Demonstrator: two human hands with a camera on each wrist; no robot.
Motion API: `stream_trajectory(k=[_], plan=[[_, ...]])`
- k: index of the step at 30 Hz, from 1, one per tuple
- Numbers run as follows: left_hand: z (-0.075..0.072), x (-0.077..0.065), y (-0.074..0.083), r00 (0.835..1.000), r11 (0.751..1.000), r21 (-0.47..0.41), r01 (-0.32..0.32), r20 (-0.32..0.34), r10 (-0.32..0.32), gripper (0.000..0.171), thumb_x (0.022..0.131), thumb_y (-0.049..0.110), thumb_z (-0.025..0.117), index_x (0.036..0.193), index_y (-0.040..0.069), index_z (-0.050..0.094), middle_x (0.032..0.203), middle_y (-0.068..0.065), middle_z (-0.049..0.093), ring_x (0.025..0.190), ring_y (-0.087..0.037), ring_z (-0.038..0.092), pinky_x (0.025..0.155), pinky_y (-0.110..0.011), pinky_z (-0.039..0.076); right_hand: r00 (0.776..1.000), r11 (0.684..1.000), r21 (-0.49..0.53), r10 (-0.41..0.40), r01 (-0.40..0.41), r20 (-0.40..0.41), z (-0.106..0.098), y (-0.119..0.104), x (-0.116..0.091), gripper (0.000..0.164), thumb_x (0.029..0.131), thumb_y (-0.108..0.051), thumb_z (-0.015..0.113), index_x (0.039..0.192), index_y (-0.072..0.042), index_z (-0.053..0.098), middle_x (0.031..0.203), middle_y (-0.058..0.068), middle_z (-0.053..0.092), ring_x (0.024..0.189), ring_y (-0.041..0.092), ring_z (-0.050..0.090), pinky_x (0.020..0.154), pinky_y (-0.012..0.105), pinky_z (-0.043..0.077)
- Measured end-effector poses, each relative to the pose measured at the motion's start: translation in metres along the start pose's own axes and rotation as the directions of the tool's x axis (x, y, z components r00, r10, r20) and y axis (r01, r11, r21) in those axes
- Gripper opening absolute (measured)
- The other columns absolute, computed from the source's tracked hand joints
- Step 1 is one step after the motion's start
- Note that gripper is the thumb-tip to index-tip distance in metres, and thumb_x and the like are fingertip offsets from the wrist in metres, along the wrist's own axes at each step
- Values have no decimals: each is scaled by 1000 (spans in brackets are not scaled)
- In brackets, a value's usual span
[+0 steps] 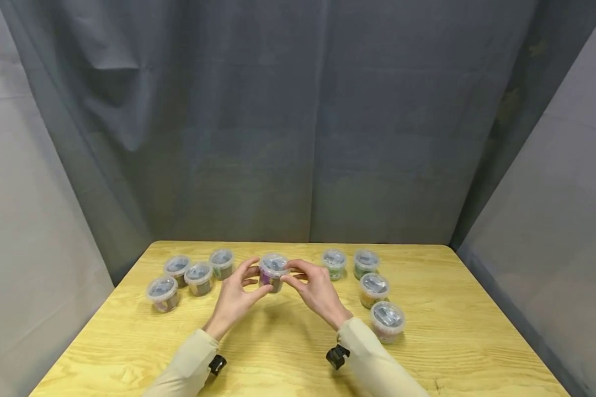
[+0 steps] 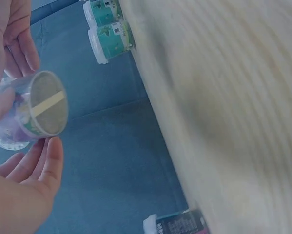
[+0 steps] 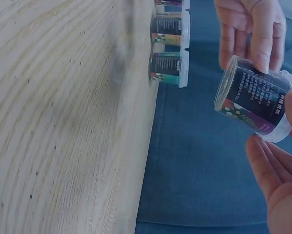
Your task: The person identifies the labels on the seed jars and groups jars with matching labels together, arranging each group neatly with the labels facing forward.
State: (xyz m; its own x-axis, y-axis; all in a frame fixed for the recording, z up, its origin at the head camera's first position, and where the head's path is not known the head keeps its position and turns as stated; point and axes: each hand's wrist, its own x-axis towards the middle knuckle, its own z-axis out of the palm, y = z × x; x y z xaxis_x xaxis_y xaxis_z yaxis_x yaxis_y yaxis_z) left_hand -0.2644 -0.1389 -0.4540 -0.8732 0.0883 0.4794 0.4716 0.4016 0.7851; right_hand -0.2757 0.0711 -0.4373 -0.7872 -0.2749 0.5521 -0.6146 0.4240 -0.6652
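Both hands hold one small clear plastic tub point(image 1: 273, 271) with a translucent lid and a purple label, raised over the middle of the table. The left hand point(image 1: 235, 295) grips its left side between thumb and fingers. On the opposite side, the right hand point(image 1: 318, 289) pinches it near the lid. In the left wrist view the tub's bottom point(image 2: 49, 103) shows grey contents and a pale strip across it. A dark printed panel point(image 3: 260, 97) with white lettering appears on the tub in the right wrist view.
Several similar lidded tubs point(image 1: 198, 277) stand in a group on the left of the wooden table point(image 1: 457, 342). More tubs point(image 1: 374, 288) form a curved row on the right. A grey curtain point(image 1: 308, 138) hangs behind the table's far edge.
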Motion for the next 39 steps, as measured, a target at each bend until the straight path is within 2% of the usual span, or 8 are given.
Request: stream_trajectory(k=[8, 15, 21, 26, 29, 33, 39], plan=[[11, -3, -2, 996, 996, -61, 65, 64, -61, 59, 81, 23, 82, 132, 2, 59, 119, -14, 70, 108, -28, 67, 94, -41, 56, 996, 996, 29, 89, -88, -27, -6, 3, -2, 19, 89, -27, 71, 106, -19, 71, 108, -2, 74, 97, 13, 71, 84, 29, 59], [16, -3, -6, 985, 983, -108, 146, 108, -134, 63, 83, 28, 80, 136, 4, 55, 126, -13, 66, 114, -25, 65, 98, -38, 54, 990, 991, 39, 131, -129, -58, -9, 3, -4, 19, 89, -30, 72, 105, -20, 71, 106, -1, 74, 95, 13, 71, 83, 29, 60], [20, -4, -5, 989, 982, -137, 133, 78, -123, 61, 80, 27, 82, 132, 5, 59, 122, -14, 68, 110, -26, 67, 96, -39, 55, 987, 987, 58, 154, -151, -49, -8, 3, -5, 22, 90, -35, 71, 107, -21, 69, 109, 1, 73, 103, 17, 70, 84, 26, 59], [26, -4, -2, 995, 988, -120, 97, 41, -93, 57, 78, 24, 84, 128, 7, 62, 116, -11, 71, 105, -24, 68, 94, -40, 56, 984, 986, 37, 167, -165, -56, -8, 1, -3, 28, 87, -39, 74, 105, -18, 68, 109, 4, 72, 105, 20, 70, 83, 25, 59], [26, -6, 17, 998, 992, -113, 63, 10, -62, 51, 79, 15, 83, 124, 3, 63, 113, -16, 71, 103, -29, 69, 92, -46, 56, 982, 984, 36, 178, -175, -68, -9, 0, -3, 29, 86, -38, 75, 103, -16, 67, 109, 6, 72, 105, 21, 70, 82, 24, 59], [29, -7, 29, 998, 992, -109, 59, 12, -58, 51, 80, 6, 80, 126, -3, 60, 115, -23, 69, 105, -37, 67, 93, -53, 54, 978, 982, 52, 187, -182, -96, -11, 2, -3, 27, 84, -36, 77, 100, -16, 67, 106, 7, 74, 101, 19, 71, 80, 23, 59], [33, -2, 5, 989, 980, -166, 109, 114, -90, 60, 86, 12, 77, 138, 1, 51, 129, -21, 63, 118, -33, 62, 101, -48, 51, 970, 977, 70, 209, -202, -122, -15, 6, -4, 26, 84, -38, 77, 97, -18, 66, 99, 4, 75, 92, 16, 72, 77, 22, 60]])
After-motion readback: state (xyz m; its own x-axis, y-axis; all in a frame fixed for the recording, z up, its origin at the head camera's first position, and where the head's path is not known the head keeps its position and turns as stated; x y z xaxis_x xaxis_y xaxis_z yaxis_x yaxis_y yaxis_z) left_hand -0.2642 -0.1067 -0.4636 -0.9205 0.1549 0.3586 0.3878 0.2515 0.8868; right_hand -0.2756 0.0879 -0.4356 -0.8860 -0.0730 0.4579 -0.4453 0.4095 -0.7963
